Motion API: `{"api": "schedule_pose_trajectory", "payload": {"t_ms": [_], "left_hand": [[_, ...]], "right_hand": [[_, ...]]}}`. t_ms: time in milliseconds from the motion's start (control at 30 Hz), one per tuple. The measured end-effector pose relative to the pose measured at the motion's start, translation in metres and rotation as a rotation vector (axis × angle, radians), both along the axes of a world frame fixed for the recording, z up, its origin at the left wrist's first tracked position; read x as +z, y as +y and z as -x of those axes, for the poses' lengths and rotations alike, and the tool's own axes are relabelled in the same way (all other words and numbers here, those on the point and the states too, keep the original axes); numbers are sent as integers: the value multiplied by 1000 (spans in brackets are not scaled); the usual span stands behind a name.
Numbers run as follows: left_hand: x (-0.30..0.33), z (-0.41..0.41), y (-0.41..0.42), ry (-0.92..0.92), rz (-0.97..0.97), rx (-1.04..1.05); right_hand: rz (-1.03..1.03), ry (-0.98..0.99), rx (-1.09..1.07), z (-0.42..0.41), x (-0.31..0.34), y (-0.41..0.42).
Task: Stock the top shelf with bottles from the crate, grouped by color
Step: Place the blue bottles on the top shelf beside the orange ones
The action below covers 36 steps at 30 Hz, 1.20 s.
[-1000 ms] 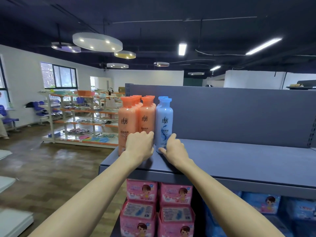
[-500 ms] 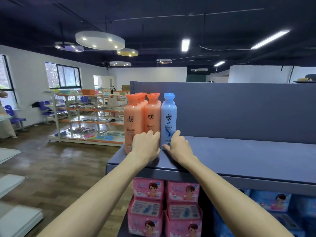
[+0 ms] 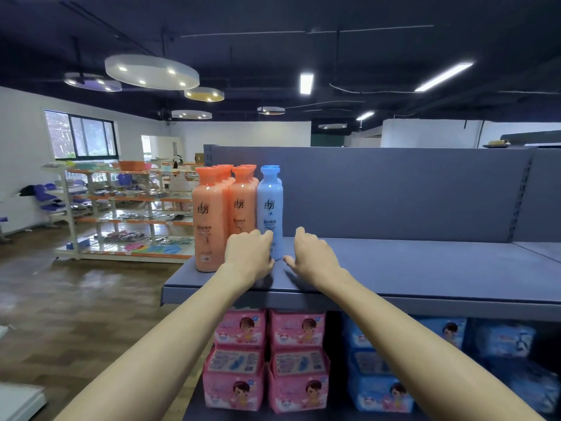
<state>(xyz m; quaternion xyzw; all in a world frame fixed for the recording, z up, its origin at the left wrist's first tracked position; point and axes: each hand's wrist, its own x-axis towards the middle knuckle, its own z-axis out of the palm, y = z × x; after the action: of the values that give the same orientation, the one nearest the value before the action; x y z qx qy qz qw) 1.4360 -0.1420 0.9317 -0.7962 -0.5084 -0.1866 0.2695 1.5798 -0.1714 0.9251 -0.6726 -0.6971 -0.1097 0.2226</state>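
We judge stocking partly done: orange bottles and blue bottle stand grouped at the top shelf left end, our left hand curled against the blue bottle's base, right hand loosely open beside it, much shelf unfilled

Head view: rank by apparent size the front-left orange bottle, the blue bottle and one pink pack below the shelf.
1. Front-left orange plastic bottle, nearest.
2. Blue plastic bottle, slightly smaller.
3. Pink pack; partly hidden, so unsure.

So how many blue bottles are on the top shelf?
2 that I can see: one blue bottle at the front beside the orange bottles, and a second directly behind it, mostly hidden. More may be concealed.
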Motion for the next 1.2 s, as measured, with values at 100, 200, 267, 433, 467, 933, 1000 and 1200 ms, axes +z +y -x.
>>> {"api": "schedule_pose_trajectory", "payload": {"t_ms": [100,200,267,433,467,933,1000,1200], "left_hand": [[1,-21,-11,5,10,-15],[1,-47,-24,9,1,-55],[-2,-66,-35,20,1,-84],[-8,-112,-64,9,-13,-182],[-9,-120,-71,-2,-13,-202],[-149,-158,-166,28,178,-338],[-181,-156,-172,37,268,-328],[-253,-152,-189,79,458,-314]], "right_hand": [[-6,-66,-15,-17,-2,-14],[-20,-100,-25,-39,-4,-32],[-40,-123,-40,-55,-5,-45],[-57,-167,-111,-97,-9,-82],[-58,-171,-122,-104,-10,-90],[32,-76,-109,-150,-146,-198],[112,-75,-130,-154,-173,-203],[241,-50,-139,-160,-232,-206]]}}
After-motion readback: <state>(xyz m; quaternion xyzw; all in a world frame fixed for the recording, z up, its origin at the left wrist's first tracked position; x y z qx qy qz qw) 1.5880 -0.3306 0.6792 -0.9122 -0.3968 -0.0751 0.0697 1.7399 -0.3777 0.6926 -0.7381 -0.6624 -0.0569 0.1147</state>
